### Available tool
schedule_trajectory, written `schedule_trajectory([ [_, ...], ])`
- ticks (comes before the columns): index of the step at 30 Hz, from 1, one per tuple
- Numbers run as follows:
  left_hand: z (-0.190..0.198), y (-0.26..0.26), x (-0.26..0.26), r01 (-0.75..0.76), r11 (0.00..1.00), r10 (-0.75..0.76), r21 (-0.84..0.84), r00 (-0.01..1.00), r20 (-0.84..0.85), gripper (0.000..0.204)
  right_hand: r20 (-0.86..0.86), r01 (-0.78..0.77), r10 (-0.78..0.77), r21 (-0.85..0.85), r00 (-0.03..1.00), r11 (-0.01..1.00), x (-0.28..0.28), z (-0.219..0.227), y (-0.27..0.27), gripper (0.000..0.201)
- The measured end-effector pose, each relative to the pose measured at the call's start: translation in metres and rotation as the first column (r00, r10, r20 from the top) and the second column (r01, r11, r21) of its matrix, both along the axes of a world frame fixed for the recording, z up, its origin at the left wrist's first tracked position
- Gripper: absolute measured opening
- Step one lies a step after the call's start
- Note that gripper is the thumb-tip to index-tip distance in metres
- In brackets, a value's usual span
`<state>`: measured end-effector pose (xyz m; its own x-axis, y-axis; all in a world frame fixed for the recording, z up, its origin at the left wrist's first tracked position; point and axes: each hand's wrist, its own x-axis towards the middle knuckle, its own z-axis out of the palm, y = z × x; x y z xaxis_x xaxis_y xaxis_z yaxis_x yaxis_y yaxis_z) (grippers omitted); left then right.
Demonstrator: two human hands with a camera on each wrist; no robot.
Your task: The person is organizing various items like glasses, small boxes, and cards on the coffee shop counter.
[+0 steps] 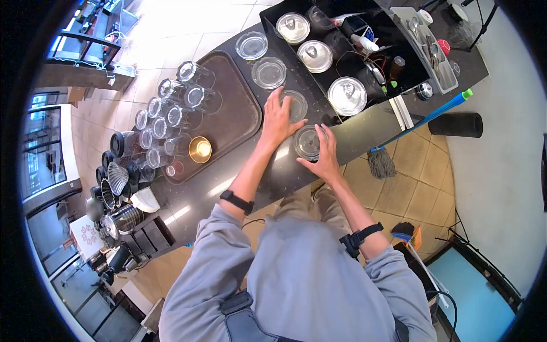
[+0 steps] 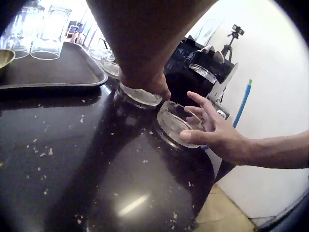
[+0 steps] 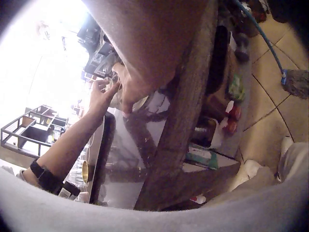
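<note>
Four clear glass ashtrays with notched rims stand in a row on the dark speckled counter. My left hand (image 1: pixel 276 125) is at the third ashtray (image 1: pixel 295 106), thumb and fingers spread around its edge; the left wrist view shows it behind that glass, partly hidden by the forearm. My right hand (image 1: pixel 326 161) holds the nearest ashtray (image 1: pixel 306 143) by its sides, thumb on the near rim and fingers on the far side. Farther along the row sit another ashtray (image 1: pixel 269 73) and the farthest ashtray (image 1: pixel 251 45), both untouched.
A brown tray (image 1: pixel 242 94) to the left carries several upturned glasses (image 1: pixel 203 99) and a gold-coloured cup (image 1: pixel 200 150). Behind the ashtrays stands a black open box with lidded silver canisters (image 1: pixel 347 96). A cutlery tray (image 1: pixel 447 84) lies beyond it; a blue-handled mop (image 1: pixel 421 122) leans at the right.
</note>
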<state>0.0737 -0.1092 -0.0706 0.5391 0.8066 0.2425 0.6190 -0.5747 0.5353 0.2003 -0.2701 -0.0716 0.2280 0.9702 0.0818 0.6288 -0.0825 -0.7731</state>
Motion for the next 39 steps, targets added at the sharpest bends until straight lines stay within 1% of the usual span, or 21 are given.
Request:
schedule_trajectory([
  [1, 0.004, -0.004, -0.001, -0.031, 0.999, 0.03, 0.011, 0.999, 0.027, 0.073, 0.0, 0.0, 0.0, -0.002, 1.0, 1.0, 0.002, -0.001, -0.002, 0.106],
  [2, 0.006, -0.007, -0.004, -0.031, 0.999, 0.031, 0.009, 0.999, 0.028, 0.073, -0.027, 0.0, 0.0, 0.0, 1.0, 1.0, 0.004, -0.001, -0.005, 0.107],
  [4, 0.005, -0.012, -0.013, -0.065, 0.997, 0.067, -0.045, 0.996, 0.06, 0.078, -0.054, 0.0, 0.0, -0.001, 0.999, 1.0, 0.01, -0.008, -0.009, 0.109],
  [6, 0.003, -0.014, -0.016, -0.07, 0.994, 0.076, -0.081, 0.995, 0.067, 0.078, -0.026, -0.076, 0.076, 0.025, 0.997, 0.997, 0.014, -0.014, -0.011, 0.107],
  [7, 0.002, -0.015, -0.017, -0.075, 0.99, 0.084, -0.115, 0.994, 0.074, 0.079, -0.025, -0.076, 0.076, 0.023, 0.997, 0.997, 0.015, -0.015, -0.012, 0.107],
  [14, -0.002, -0.008, -0.015, -0.069, 0.99, 0.082, -0.123, 0.991, 0.106, 0.085, -0.031, -0.058, 0.058, 0.021, 0.998, 0.998, 0.014, -0.013, -0.01, 0.106],
  [17, -0.002, -0.01, -0.017, -0.076, 0.985, 0.092, -0.152, 0.991, 0.101, 0.088, -0.038, -0.054, 0.054, 0.01, 0.998, 0.999, 0.011, -0.01, -0.011, 0.106],
  [20, -0.001, -0.012, -0.02, -0.067, 0.983, 0.091, -0.168, 0.986, 0.142, 0.09, -0.04, -0.06, 0.06, 0.01, 0.997, 0.998, 0.012, -0.009, -0.014, 0.105],
  [22, -0.002, -0.014, -0.023, -0.088, 0.977, 0.122, -0.195, 0.978, 0.17, 0.082, -0.038, -0.068, 0.069, 0.013, 0.997, 0.998, 0.014, -0.01, -0.016, 0.105],
  [23, -0.003, -0.015, -0.025, -0.089, 0.977, 0.123, -0.195, 0.978, 0.17, 0.082, -0.023, -0.08, 0.081, 0.03, 0.996, 0.996, 0.015, -0.01, -0.016, 0.105],
  [25, -0.002, -0.017, -0.03, -0.143, 0.969, 0.196, -0.2, 0.94, 0.281, 0.061, -0.005, -0.096, 0.097, 0.05, 0.995, 0.994, 0.016, -0.01, -0.016, 0.105],
  [26, 0.0, -0.018, -0.036, -0.145, 0.969, 0.198, -0.199, 0.939, 0.282, 0.061, -0.004, -0.094, 0.094, 0.047, 0.996, 0.994, 0.017, -0.01, -0.015, 0.104],
  [28, 0.012, -0.024, -0.052, -0.174, 0.966, 0.222, -0.191, 0.937, 0.27, 0.037, -0.002, -0.093, 0.093, 0.045, 0.996, 0.995, 0.017, -0.01, -0.016, 0.102],
  [29, 0.014, -0.03, -0.058, -0.175, 0.966, 0.223, -0.189, 0.936, 0.272, 0.037, -0.009, -0.09, 0.091, 0.04, 0.996, 0.995, 0.017, -0.01, -0.016, 0.102],
  [31, 0.013, -0.043, -0.072, -0.151, 0.936, 0.268, -0.317, 0.89, 0.368, 0.026, -0.014, -0.089, 0.09, 0.035, 0.996, 0.995, 0.017, -0.011, -0.018, 0.101],
  [33, 0.007, -0.054, -0.081, -0.143, 0.931, 0.268, -0.334, 0.892, 0.363, 0.026, -0.04, -0.091, 0.092, 0.026, 0.995, 0.996, 0.016, -0.012, -0.022, 0.1],
  [34, 0.002, -0.058, -0.084, -0.123, 0.937, 0.241, -0.327, 0.904, 0.353, 0.026, -0.039, -0.093, 0.094, 0.027, 0.995, 0.995, 0.016, -0.013, -0.024, 0.1],
  [35, -0.003, -0.059, -0.087, -0.102, 0.942, 0.215, -0.319, 0.915, 0.342, 0.027, -0.015, -0.097, 0.097, 0.024, 0.995, 0.995, 0.015, -0.014, -0.025, 0.101],
  [37, -0.013, -0.058, -0.082, -0.126, 0.946, 0.234, -0.3, 0.904, 0.357, 0.03, 0.011, -0.108, 0.107, 0.024, 0.994, 0.994, 0.013, -0.015, -0.026, 0.102],
  [39, -0.017, -0.056, -0.074, -0.117, 0.917, 0.267, -0.381, 0.89, 0.369, 0.032, 0.019, -0.111, 0.111, 0.029, 0.994, 0.993, 0.011, -0.014, -0.027, 0.102],
])
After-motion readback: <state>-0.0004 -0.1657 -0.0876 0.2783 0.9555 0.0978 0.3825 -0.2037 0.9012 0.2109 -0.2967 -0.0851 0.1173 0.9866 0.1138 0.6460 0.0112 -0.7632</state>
